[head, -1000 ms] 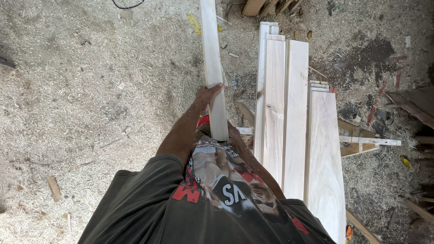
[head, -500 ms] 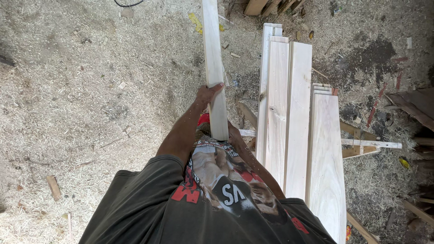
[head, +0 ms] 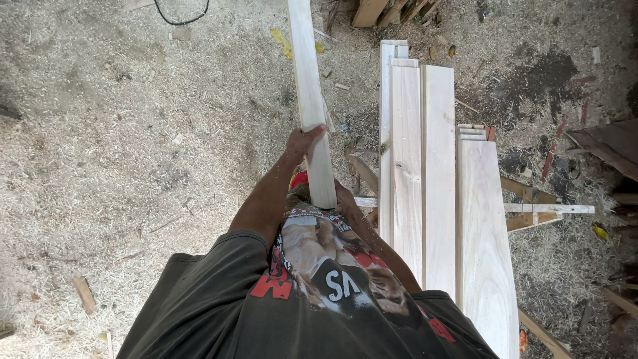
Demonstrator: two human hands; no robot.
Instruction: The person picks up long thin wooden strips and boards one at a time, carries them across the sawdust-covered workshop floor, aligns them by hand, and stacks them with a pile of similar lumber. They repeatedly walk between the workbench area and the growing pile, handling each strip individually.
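Little change over the last second: left hand (head: 302,141) still wraps its fingers around the pale plank (head: 309,100); right hand (head: 345,198) steadies its near end. Stacked boards (head: 425,173) lie rightward on the sawdust floor (head: 119,133).

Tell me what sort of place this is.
Most likely a rough woodworking or carpentry yard. The ground is thick with sawdust and shavings, planed pale boards lie stacked on the right, and the left hand grips a long plank. Offcuts lie scattered about.
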